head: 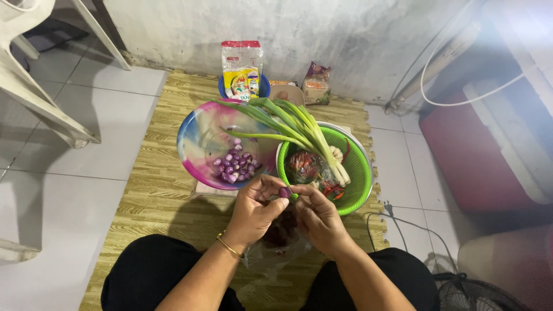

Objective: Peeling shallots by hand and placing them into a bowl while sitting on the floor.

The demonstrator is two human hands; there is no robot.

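Small purple peeled shallot point(284, 192) pinched between fingertips of both hands, just above the near rims of the two bowls. Left hand point(255, 208) curled, thumb and forefinger closed on the left side of the shallot; thin gold bangle point(228, 246) on the left wrist. Right hand point(318, 219) curled, fingertips closed on the right side of the same shallot.

Clear plastic bag of unpeeled reddish shallots point(280, 235) directly beneath the hands, on the wood-patterned foam floor mat point(167, 196), at its near edge between the knees in black trousers.

Round plastic bowl with pink, blue and white swirls point(199, 141) near the mat centre, tilted toward the camera; cluster of peeled purple shallots point(235, 166) in its lower part. Round green plastic colander point(358, 167) touching it on the right, toward the right edge of the mat. Bunch of green spring onions with white bulbs point(299, 131) laid across both rims, bulbs inside the colander. Bagged red chillies point(311, 168) in the colander under the onions.

Printed food packet point(242, 69) upright in a blue bowl at the far edge of the mat, against the wall. White plastic chair point(34, 86) on the tiled floor, left of the mat.
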